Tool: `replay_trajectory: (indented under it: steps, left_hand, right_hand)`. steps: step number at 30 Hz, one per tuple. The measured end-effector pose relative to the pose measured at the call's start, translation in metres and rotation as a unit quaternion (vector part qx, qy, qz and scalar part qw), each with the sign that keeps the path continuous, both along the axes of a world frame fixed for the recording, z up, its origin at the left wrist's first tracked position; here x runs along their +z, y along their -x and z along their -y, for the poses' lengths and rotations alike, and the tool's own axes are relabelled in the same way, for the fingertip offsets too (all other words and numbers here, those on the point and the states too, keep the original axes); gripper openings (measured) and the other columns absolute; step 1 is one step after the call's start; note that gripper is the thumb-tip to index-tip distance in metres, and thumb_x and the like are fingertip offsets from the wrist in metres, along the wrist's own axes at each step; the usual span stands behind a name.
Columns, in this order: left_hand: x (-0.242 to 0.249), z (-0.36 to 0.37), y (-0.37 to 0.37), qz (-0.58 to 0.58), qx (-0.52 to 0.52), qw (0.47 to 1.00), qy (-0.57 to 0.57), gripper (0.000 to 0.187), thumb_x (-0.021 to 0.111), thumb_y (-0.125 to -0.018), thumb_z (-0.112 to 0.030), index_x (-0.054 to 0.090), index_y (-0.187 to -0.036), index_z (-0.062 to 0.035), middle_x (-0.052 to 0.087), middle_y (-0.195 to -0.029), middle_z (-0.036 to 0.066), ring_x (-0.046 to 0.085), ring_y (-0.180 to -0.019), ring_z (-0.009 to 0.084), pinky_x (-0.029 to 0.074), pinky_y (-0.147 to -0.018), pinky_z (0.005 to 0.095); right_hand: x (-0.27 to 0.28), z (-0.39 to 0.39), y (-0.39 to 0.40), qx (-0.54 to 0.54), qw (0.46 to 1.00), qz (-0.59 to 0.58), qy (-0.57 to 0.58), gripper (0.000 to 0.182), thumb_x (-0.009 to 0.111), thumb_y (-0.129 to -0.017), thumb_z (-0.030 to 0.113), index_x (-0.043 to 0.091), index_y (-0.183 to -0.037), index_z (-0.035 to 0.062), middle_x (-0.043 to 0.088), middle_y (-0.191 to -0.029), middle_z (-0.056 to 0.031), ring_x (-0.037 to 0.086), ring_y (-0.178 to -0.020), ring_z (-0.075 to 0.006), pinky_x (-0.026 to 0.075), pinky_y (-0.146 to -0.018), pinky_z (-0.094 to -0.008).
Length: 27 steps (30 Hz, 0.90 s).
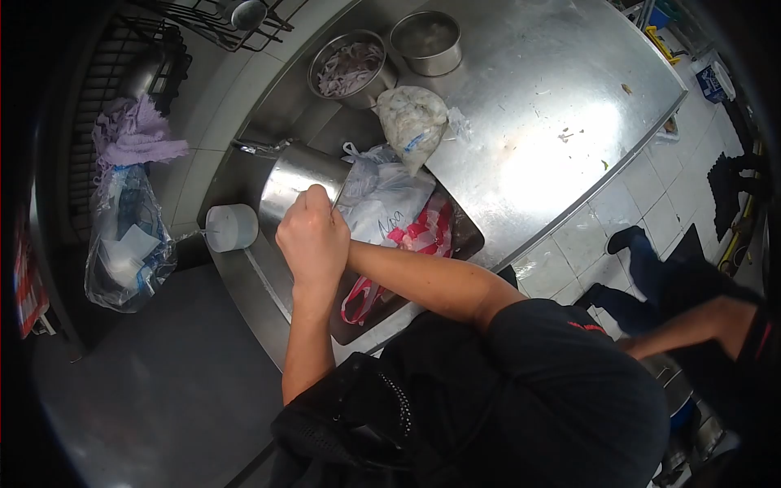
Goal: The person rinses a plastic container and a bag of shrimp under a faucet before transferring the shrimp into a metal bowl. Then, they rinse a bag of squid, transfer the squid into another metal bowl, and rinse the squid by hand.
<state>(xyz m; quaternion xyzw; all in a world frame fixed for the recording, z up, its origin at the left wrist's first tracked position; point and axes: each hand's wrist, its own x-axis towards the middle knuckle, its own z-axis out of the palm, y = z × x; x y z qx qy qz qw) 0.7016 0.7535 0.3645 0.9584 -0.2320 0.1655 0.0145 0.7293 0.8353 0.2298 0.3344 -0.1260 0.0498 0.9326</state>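
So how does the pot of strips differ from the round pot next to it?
The strip pot holds pale, purplish pieces in a loose heap; the other pot holds something greyish and cloudy, too unclear to name. In this view the strip pot meets the pale bag, while the other pot shows a narrow gap. Both are round, open and metal.

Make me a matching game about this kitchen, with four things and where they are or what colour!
Things
1. Cloth
2. Sliced strips
3. Small tub
4. Bag with black writing

Places and colours
A. White, beside the sink
B. Inside the sink
C. Purple
D. In a round metal pot

Right pairs: 1-C, 2-D, 3-A, 4-B
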Motion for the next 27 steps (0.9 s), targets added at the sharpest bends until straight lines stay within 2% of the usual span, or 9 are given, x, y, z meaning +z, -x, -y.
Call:
replay_trajectory:
  steps: [3, 6, 8, 12, 16, 20, 21, 23, 27]
  left_hand:
    - [0.0, 0.001, 0.0, -0.001, 0.0, 1.0, -0.012, 0.019, 0.068, -0.072, -0.001, 0.05, -0.08, -0.0037, 0.059, -0.073, 0.015, 0.063, -0.066, 0.0364, 0.051, -0.058, 0.0464]
    - [0.004, 0.004, 0.001, 0.005, 0.0, 1.0, 0.018, 0.016, 0.064, -0.073, -0.001, 0.049, -0.075, -0.0048, 0.058, -0.068, 0.015, 0.061, -0.064, 0.0389, 0.046, -0.058, 0.0487]
    - [0.011, 0.006, 0.002, 0.008, 0.0, 1.0, -0.015, 0.018, 0.067, -0.073, -0.002, 0.051, -0.079, -0.0039, 0.059, -0.074, 0.014, 0.063, -0.067, 0.0359, 0.051, -0.059, 0.0461]
    - [0.016, 0.006, 0.002, 0.01, -0.009, 1.0, -0.014, 0.017, 0.067, -0.072, -0.002, 0.051, -0.078, -0.0038, 0.059, -0.074, 0.014, 0.063, -0.068, 0.0353, 0.051, -0.059, 0.0459]
    - [0.016, 0.005, 0.001, 0.014, -0.004, 1.0, -0.01, 0.016, 0.066, -0.072, -0.001, 0.051, -0.078, -0.0039, 0.059, -0.074, 0.014, 0.063, -0.068, 0.0346, 0.051, -0.059, 0.0458]
    - [0.019, 0.005, 0.001, 0.02, -0.004, 1.0, -0.015, 0.016, 0.066, -0.071, -0.001, 0.051, -0.076, -0.0042, 0.058, -0.074, 0.013, 0.063, -0.067, 0.0344, 0.051, -0.059, 0.0456]
    - [0.019, 0.006, 0.001, 0.019, -0.005, 1.0, -0.015, 0.016, 0.066, -0.071, -0.001, 0.051, -0.076, -0.0042, 0.058, -0.074, 0.013, 0.063, -0.067, 0.0344, 0.051, -0.059, 0.0456]
    - [0.02, 0.006, 0.001, 0.022, 0.0, 1.0, -0.018, 0.017, 0.066, -0.07, -0.001, 0.051, -0.076, -0.0044, 0.058, -0.073, 0.013, 0.063, -0.067, 0.0343, 0.051, -0.058, 0.0455]
    - [0.011, 0.001, -0.002, 0.018, 0.0, 1.0, 0.012, 0.015, 0.064, -0.073, -0.001, 0.049, -0.075, -0.005, 0.058, -0.069, 0.015, 0.061, -0.065, 0.0388, 0.046, -0.058, 0.049]
  right_hand:
    - [0.007, 0.0, 0.001, -0.005, 1.0, 0.007, -0.02, 0.01, 0.048, -0.099, 0.021, 0.05, -0.097, 0.0115, 0.052, -0.096, -0.003, 0.054, -0.098, -0.0172, 0.043, -0.09, -0.0294]
    - [0.014, 0.005, 0.001, -0.015, 0.999, 0.018, -0.036, 0.01, 0.047, -0.099, 0.02, 0.05, -0.094, 0.0127, 0.052, -0.093, -0.001, 0.054, -0.096, -0.0151, 0.043, -0.089, -0.028]
    - [0.024, 0.014, 0.003, -0.032, 0.998, 0.027, -0.054, 0.011, 0.046, -0.1, 0.02, 0.05, -0.092, 0.0134, 0.052, -0.091, 0.0003, 0.054, -0.095, -0.0138, 0.044, -0.088, -0.027]
    - [0.063, 0.037, 0.013, -0.135, 0.97, 0.064, -0.19, 0.013, 0.044, -0.101, 0.021, 0.051, -0.092, 0.0143, 0.052, -0.091, 0.0022, 0.055, -0.095, -0.0124, 0.044, -0.088, -0.0262]
    - [-0.003, -0.009, -0.005, -0.037, 0.996, 0.027, -0.073, 0.012, 0.045, -0.101, 0.02, 0.051, -0.092, 0.0144, 0.053, -0.092, 0.0025, 0.055, -0.095, -0.0126, 0.044, -0.087, -0.0267]
    - [-0.015, -0.018, -0.007, 0.042, 0.999, 0.011, -0.013, 0.011, 0.045, -0.101, 0.019, 0.051, -0.092, 0.0142, 0.053, -0.092, 0.0027, 0.055, -0.095, -0.0126, 0.044, -0.085, -0.0274]
    - [-0.004, -0.01, -0.006, 0.041, 0.999, 0.01, -0.014, 0.011, 0.045, -0.101, 0.019, 0.051, -0.092, 0.0142, 0.053, -0.092, 0.0027, 0.055, -0.095, -0.0126, 0.044, -0.085, -0.0274]
    - [0.01, -0.003, -0.003, -0.039, 0.995, 0.025, -0.086, 0.011, 0.045, -0.101, 0.019, 0.051, -0.092, 0.0142, 0.052, -0.092, 0.0028, 0.054, -0.095, -0.0126, 0.044, -0.085, -0.0279]
    - [0.007, 0.0, -0.003, -0.027, 0.997, 0.026, -0.073, 0.011, 0.046, -0.101, 0.019, 0.051, -0.092, 0.0142, 0.052, -0.092, 0.0026, 0.054, -0.095, -0.0127, 0.044, -0.085, -0.0279]
